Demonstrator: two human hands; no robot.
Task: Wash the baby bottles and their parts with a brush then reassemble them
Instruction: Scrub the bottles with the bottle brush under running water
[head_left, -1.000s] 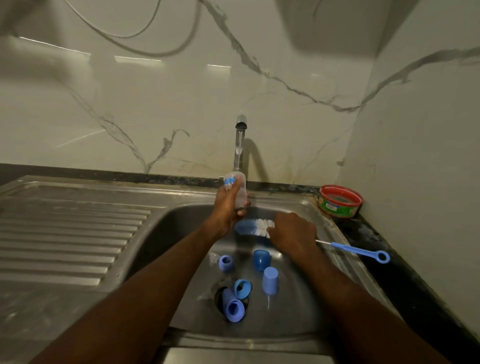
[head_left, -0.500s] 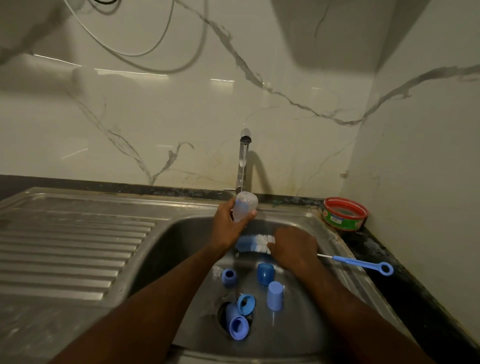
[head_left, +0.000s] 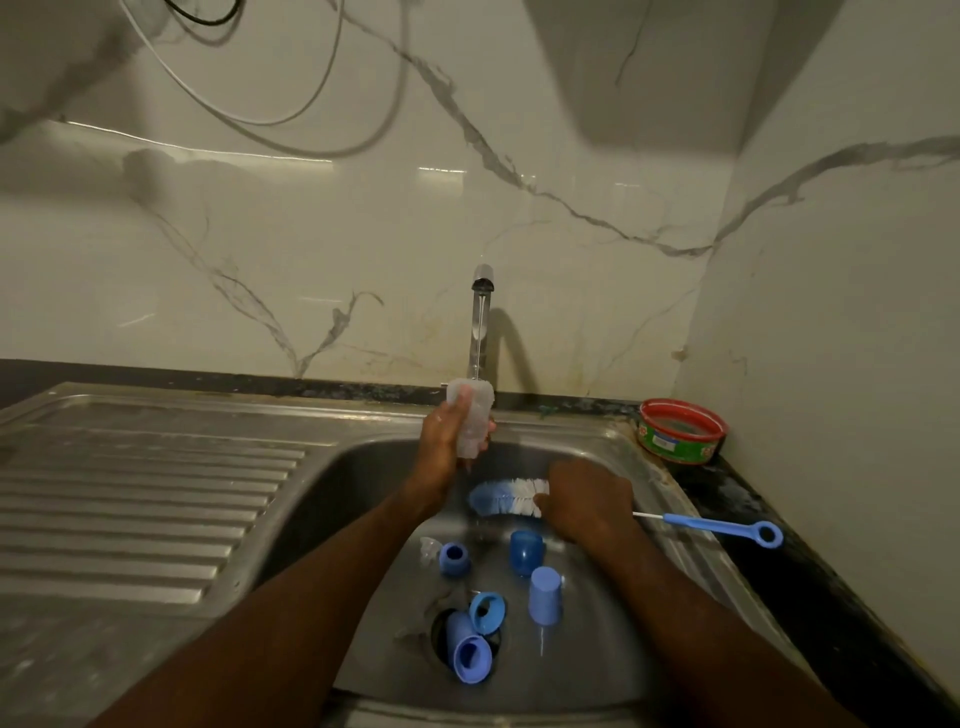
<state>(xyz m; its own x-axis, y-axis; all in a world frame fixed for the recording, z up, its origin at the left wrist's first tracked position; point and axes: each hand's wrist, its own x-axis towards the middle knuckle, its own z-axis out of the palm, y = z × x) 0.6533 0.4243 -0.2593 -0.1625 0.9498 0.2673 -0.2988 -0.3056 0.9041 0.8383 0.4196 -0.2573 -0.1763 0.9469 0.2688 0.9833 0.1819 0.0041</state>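
— While the thin stream runs from the tall chrome tap (head_left: 482, 322), what is the left hand (head_left: 441, 447) doing in the head view?

— It is closed around a clear plastic baby bottle (head_left: 470, 418), held upright over the back edge of the stainless steel sink (head_left: 363, 467), right below the spout. The water drops onto the bottle's top.

— And the right hand (head_left: 587, 501)?

— Curled around the blue-and-white bristled bottle brush (head_left: 506, 497), gripping it at the neck just behind the bristles. The bristle head points left, toward the left wrist, and lies close under the bottle without touching it. The brush's blue plastic handle with a ring end (head_left: 727, 527) sticks out to the right, past the sink rim, over the dark tabletop (head_left: 779, 571).

— Where are the other parts?

— Down in the basin. A small blue collar ring (head_left: 453, 557) stands near the left forearm, with a clear teat (head_left: 429, 546) just beside it (hard to make out). A dark blue cap (head_left: 525, 551) stands under the right wrist, and a pale blue cap (head_left: 545, 595) sits mouth down in front of it. By the drain (head_left: 441, 631) lie a second blue collar ring (head_left: 487, 613), tilted on edge, and a pale blue cap on its side (head_left: 467, 652), touching each other.

— Anything else?

— A round red-rimmed tub with a green label (head_left: 680, 431) sits on the tabletop in the corner, well apart from the brush handle.
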